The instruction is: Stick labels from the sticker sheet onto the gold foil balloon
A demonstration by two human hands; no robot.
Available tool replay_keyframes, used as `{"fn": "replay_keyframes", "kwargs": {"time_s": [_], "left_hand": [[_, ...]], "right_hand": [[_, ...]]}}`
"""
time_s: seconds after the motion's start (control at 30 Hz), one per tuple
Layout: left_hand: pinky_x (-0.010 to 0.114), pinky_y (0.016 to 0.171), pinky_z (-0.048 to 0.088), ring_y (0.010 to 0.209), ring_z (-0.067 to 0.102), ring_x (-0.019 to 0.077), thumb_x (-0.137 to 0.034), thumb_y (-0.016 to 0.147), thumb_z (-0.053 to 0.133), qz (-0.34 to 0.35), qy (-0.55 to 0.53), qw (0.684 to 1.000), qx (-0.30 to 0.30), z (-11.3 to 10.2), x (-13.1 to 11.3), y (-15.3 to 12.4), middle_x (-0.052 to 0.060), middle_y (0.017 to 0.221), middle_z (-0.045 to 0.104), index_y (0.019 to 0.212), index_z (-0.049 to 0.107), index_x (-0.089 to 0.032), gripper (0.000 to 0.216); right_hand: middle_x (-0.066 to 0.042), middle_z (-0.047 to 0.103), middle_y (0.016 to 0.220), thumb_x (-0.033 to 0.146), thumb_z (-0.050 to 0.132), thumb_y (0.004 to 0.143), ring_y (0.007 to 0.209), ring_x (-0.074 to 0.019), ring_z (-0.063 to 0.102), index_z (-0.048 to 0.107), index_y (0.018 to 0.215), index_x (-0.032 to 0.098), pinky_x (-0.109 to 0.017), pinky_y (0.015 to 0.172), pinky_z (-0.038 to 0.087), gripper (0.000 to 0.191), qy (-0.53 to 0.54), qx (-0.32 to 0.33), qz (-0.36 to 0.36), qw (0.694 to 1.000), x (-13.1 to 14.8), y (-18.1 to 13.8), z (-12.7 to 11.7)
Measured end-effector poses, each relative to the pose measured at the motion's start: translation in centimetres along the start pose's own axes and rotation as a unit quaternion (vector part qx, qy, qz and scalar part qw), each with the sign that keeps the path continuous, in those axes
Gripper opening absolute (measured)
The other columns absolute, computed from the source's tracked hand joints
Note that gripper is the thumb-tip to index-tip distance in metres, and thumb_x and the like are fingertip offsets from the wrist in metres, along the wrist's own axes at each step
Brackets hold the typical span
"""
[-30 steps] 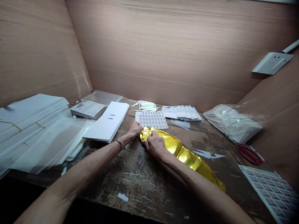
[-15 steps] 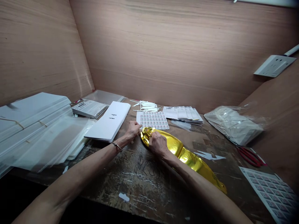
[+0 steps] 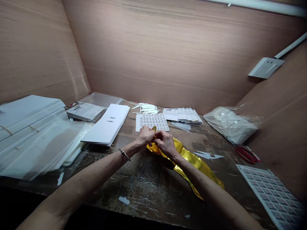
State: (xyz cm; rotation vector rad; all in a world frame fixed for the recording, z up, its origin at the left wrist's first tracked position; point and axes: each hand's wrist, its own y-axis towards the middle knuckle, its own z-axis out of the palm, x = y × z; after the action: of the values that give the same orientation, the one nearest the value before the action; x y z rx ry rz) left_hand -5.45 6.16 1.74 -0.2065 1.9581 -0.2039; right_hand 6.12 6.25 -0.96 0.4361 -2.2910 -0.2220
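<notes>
A flat gold foil balloon [image 3: 192,158] stretches from between my hands toward the lower right, partly hidden under my right forearm. My left hand [image 3: 145,136] is closed on its far end, and a small gold tip pokes up beside the fingers. Right against it, my right hand [image 3: 165,143] pinches the same end with thumb and fingertips. Exactly what the fingertips grip is hidden. Just beyond the hands lies a sheet of small printed stickers [image 3: 153,121].
White card stacks [image 3: 107,124] and clear plastic sleeves [image 3: 45,147] lie left. White strips [image 3: 146,108] and printed cards [image 3: 182,114] sit at the back. Rightward are a clear bag [image 3: 231,124], red-handled scissors [image 3: 246,154] and another sticker sheet [image 3: 268,191]. Wooden walls enclose the table.
My left hand has come over onto the balloon's end, meeting my right hand. The foil there is now bunched and lifted, and its near edge hangs apart. The view has shifted slightly.
</notes>
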Motion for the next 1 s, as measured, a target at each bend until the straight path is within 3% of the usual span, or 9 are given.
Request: {"fn": "replay_keyframes", "kwargs": {"time_s": [0.13,0.27,0.37,0.5,0.67,0.77,0.87,0.93,1.0], "left_hand": [[0.016,0.029,0.031,0.032,0.046,0.0098,-0.015,0.06,0.049,0.007,-0.021,1.0,-0.013,0.2,0.3,0.7,-0.001,0.037,0.046,0.053,0.05,-0.009,0.009],[0.017,0.026,0.029,0.03,0.046,0.0101,-0.023,0.059,0.053,0.011,-0.047,0.999,-0.023,0.5,1.2,1.3,-0.001,0.039,0.048,0.058,0.052,-0.009,0.014],[0.016,0.025,0.026,0.027,0.043,0.0084,-0.025,0.059,0.054,0.027,-0.078,0.997,-0.01,1.1,0.9,1.0,-0.003,0.038,0.046,0.058,0.052,-0.009,0.016],[0.015,0.026,0.028,0.026,0.039,0.006,-0.024,0.061,0.054,0.092,-0.14,0.983,0.079,2.8,-1.6,-1.1,-0.004,0.034,0.042,0.054,0.05,-0.009,0.016],[0.014,0.03,0.03,0.03,0.039,0.0035,-0.023,0.065,0.052,0.173,-0.151,0.951,0.209,7.1,-6.1,-4.3,-0.004,0.039,0.042,0.056,0.053,-0.009,0.017],[0.015,0.034,0.033,0.035,0.042,0.005,-0.02,0.067,0.049,0.186,-0.085,0.945,0.256,11.1,-7.4,-5.6,-0.002,0.043,0.045,0.056,0.053,-0.009,0.016],[0.018,0.041,0.037,0.045,0.049,0.0085,-0.024,0.068,0.049,0.246,0.054,0.929,0.27,15.4,-7.1,-7.0,0.002,0.052,0.053,0.061,0.057,-0.01,0.018],[0.021,0.044,0.039,0.053,0.053,0.0136,-0.038,0.065,0.052,0.298,0.169,0.896,0.283,17.5,-6.4,-8.2,0.005,0.057,0.056,0.064,0.059,-0.011,0.029],[0.025,0.045,0.039,0.057,0.054,0.0184,-0.05,0.061,0.051,0.347,0.269,0.836,0.329,18.5,-5.7,-9.2,0.008,0.062,0.059,0.068,0.06,-0.011,0.041]], "right_hand": [[0.0,0.058,0.064,0.028,0.051,0.065,0.059,-0.0112,0.051,0.055,0.069,0.017,-0.021,0.054,0.036,0.013,0.037,0.017,-0.026,0.999,-0.3,-0.6,-1.7],[-0.002,0.057,0.062,0.029,0.05,0.067,0.057,-0.0115,0.05,0.057,0.067,0.015,-0.023,0.054,0.038,0.015,0.025,0.003,-0.008,1.0,-1.4,-1.2,-4.2],[-0.005,0.058,0.076,0.027,0.051,0.067,0.058,-0.0115,0.05,0.057,0.082,0.015,-0.025,0.056,0.041,0.02,0.002,-0.034,-0.021,0.999,-2.4,-1.7,-6.0],[-0.009,0.047,0.108,0.022,0.055,0.064,0.055,-0.0077,0.049,0.046,0.108,0.018,-0.026,0.057,0.044,0.045,0.002,-0.029,-0.103,0.994,-2.5,-2.3,-8.5],[-0.007,0.051,0.104,0.022,0.054,0.066,0.056,-0.008,0.051,0.045,0.111,0.018,-0.024,0.055,0.045,0.046,-0.013,0.018,-0.109,0.994,-1.2,-4.5,-14.8],[-0.006,0.057,0.092,0.023,0.053,0.068,0.059,-0.01,0.053,0.053,0.102,0.018,-0.025,0.057,0.046,0.035,-0.047,0.053,-0.057,0.996,-0.3,-7.1,-20.0],[-0.004,0.061,0.086,0.025,0.054,0.068,0.069,-0.0134,0.057,0.055,0.097,0.023,-0.025,0.06,0.048,0.029,-0.036,0.015,-0.012,0.999,0.4,-9.5,-24.0],[-0.003,0.062,0.083,0.027,0.055,0.068,0.071,-0.0145,0.058,0.056,0.095,0.025,-0.024,0.059,0.049,0.027,-0.033,-0.023,0.005,0.999,0.5,-10.3,-24.9],[-0.003,0.063,0.08,0.029,0.054,0.068,0.07,-0.015,0.059,0.057,0.093,0.024,-0.024,0.058,0.049,0.025,-0.048,-0.006,0.009,0.999,0.2,-10.3,-24.6]]}}
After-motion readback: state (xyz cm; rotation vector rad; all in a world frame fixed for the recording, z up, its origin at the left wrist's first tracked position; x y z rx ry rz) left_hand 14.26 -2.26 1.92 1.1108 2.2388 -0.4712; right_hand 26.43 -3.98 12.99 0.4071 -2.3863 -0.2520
